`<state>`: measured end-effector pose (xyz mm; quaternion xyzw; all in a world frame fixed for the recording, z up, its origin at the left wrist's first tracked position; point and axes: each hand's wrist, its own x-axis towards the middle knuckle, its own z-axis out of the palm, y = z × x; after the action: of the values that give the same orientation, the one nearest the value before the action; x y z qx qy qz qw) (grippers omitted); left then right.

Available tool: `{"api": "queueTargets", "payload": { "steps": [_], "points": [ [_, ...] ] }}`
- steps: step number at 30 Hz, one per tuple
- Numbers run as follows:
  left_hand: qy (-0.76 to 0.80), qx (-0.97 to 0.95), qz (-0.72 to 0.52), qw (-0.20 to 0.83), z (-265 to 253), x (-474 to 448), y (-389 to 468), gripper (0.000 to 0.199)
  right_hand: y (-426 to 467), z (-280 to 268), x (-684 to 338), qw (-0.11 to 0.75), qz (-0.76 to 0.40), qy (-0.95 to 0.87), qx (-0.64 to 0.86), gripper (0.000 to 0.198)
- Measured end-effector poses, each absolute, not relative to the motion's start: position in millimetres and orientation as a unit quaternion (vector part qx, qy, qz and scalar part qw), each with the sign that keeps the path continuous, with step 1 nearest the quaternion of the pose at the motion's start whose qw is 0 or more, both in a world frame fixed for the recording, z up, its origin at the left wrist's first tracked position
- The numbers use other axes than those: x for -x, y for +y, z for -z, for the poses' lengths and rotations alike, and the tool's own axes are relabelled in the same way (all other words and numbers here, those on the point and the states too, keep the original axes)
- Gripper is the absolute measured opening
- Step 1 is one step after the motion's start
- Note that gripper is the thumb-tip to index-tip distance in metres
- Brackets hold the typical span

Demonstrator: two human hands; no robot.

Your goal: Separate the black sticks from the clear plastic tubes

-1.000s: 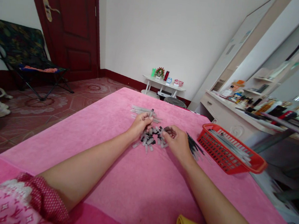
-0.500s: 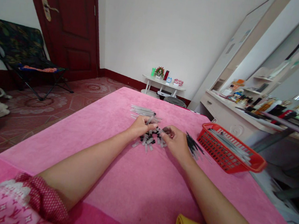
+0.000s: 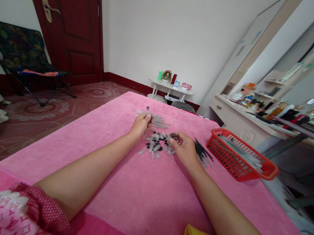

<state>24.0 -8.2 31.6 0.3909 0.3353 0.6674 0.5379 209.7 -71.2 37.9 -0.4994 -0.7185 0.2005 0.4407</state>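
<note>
Holding a pen [image 3: 147, 111], left hand [image 3: 139, 125] hides its middle.

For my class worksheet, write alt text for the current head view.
Over a pink cloth, a person's left hand holds a dark-topped tube upright while the right hand is at the edge of a pile of small caps. A red basket holding pale tubes stands at right.
</note>
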Motion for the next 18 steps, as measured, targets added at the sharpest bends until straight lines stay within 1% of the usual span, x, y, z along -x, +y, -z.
{"api": "queueTargets", "payload": {
  "steps": [2,4,6,11,18],
  "points": [
    [0.298,-0.337,-0.658,0.604,-37.0,-27.4,-9.4,0.018,-72.9,-39.7,-207.7,0.441,-0.205,-0.716,0.500,0.014],
    [0.282,-0.303,-0.645,0.642,-39.0,-28.2,-9.6,0.024,-74.2,-40.4,-206.4,0.437,-0.211,-0.715,0.503,0.013],
    [0.288,-0.289,-0.642,0.649,-38.5,-26.6,-9.4,0.028,-74.8,-40.1,-205.9,0.434,-0.218,-0.713,0.505,0.013],
    [0.253,-0.286,-0.648,0.659,-36.5,-22.8,-10.6,0.021,-75.1,-38.9,-206.1,0.432,-0.224,-0.712,0.507,0.014],
    [0.269,-0.260,-0.647,0.665,-30.2,-29.6,-14.5,0.023,-74.4,-38.2,-205.7,0.428,-0.221,-0.713,0.510,0.014]
  ]
}}
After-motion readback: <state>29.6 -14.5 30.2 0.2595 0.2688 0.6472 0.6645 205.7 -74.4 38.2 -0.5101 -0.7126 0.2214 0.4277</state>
